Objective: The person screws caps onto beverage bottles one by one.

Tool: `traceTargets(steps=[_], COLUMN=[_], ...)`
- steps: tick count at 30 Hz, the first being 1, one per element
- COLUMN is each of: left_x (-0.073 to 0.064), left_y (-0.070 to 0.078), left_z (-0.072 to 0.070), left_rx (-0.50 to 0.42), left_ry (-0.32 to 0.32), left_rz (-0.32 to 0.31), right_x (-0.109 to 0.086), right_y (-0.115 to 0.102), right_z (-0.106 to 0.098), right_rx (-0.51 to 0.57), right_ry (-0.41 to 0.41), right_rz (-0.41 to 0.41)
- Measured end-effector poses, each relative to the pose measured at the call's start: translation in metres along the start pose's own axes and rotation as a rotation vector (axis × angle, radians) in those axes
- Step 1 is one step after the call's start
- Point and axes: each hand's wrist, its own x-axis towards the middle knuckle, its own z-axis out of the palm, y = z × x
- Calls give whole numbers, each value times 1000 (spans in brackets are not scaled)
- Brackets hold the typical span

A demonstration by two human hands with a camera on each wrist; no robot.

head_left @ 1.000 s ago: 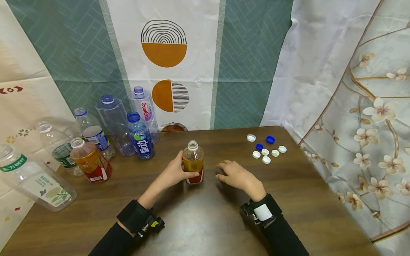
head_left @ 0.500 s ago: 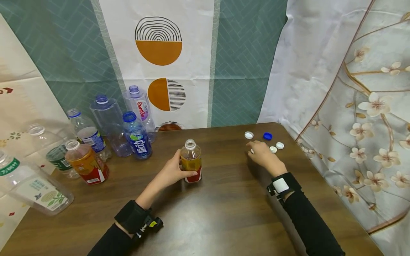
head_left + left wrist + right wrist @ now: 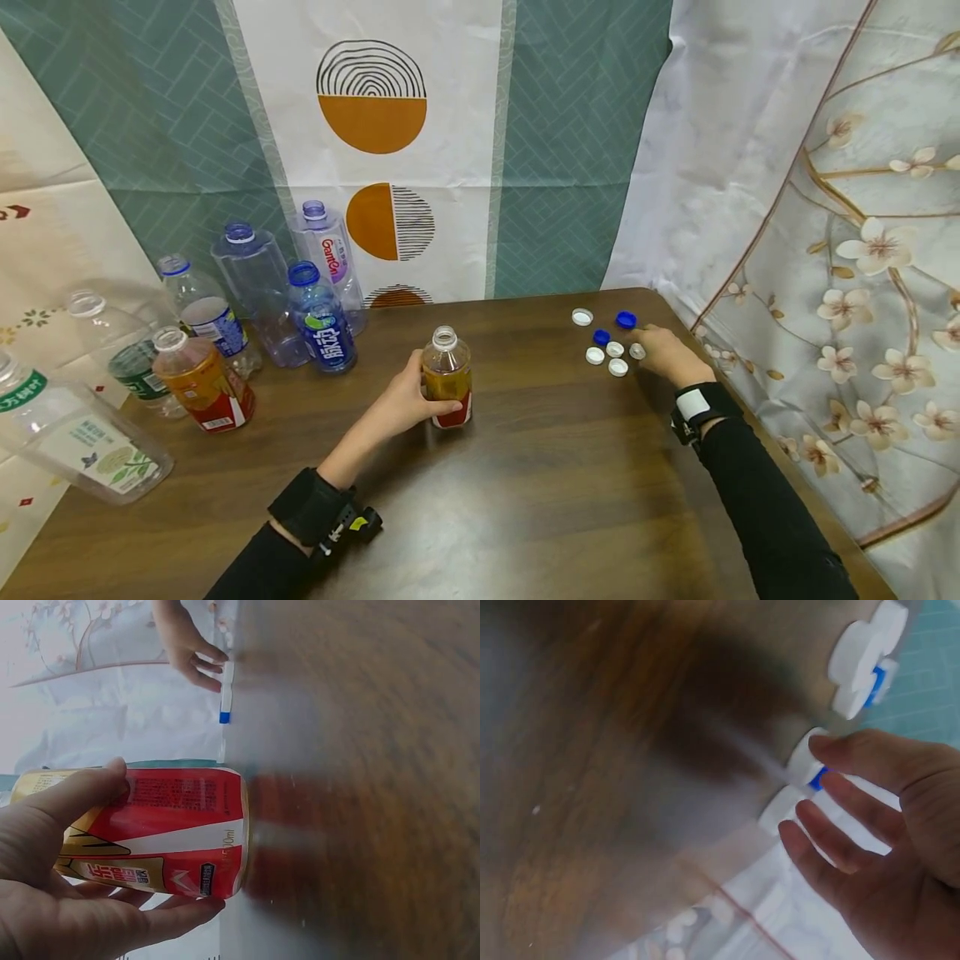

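My left hand [image 3: 405, 400] grips an uncapped plastic bottle [image 3: 447, 375] with a red and gold label, upright on the table. In the left wrist view, thumb and fingers wrap the bottle [image 3: 176, 832] from opposite sides. My right hand [image 3: 667, 354] reaches down at the right end of a group of bottle caps. A white cap [image 3: 637, 351] shows beside its fingertips. In the right wrist view, the right hand [image 3: 885, 817] has fingers extended and spread, with the thumb tip overlapping one white cap [image 3: 807, 759] and the fingertips close to another white cap [image 3: 780, 810].
More caps lie left of the right hand, including a blue cap [image 3: 626, 320] and a white cap [image 3: 582, 317]. Several uncapped bottles stand at the left, among them a blue-labelled bottle [image 3: 322, 325] and an orange-red one [image 3: 206, 383]. Curtains hang behind the wooden table [image 3: 517, 517].
My right hand has moved right and away from me, from beside the bottle, over the caps, to their right end. The left hand keeps its hold on the bottle.
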Motion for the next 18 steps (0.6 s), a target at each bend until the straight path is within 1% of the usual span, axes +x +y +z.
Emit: traceTargets(steps=[2,6,11,15,18], left_x=[-1,-2,-3,-2,-1], left_y=[0,0,3,5,5], left_z=[-1,-2,-3,-5,-5], left_rx=[-1,-10,-31,-43,-50], left_ry=[4,1,-4,-18,-23], left_rz=[-4,-4,4,17,37], right_x=[1,3,6,7,8], right_y=[3,7,8,8,7], right_z=[1,1,1,1,2], right_rx=[3,21,-11,15,55], right_ry=[-10,-1,-7,-23,-43], right_rz=[2,-1,-26,-29,-25])
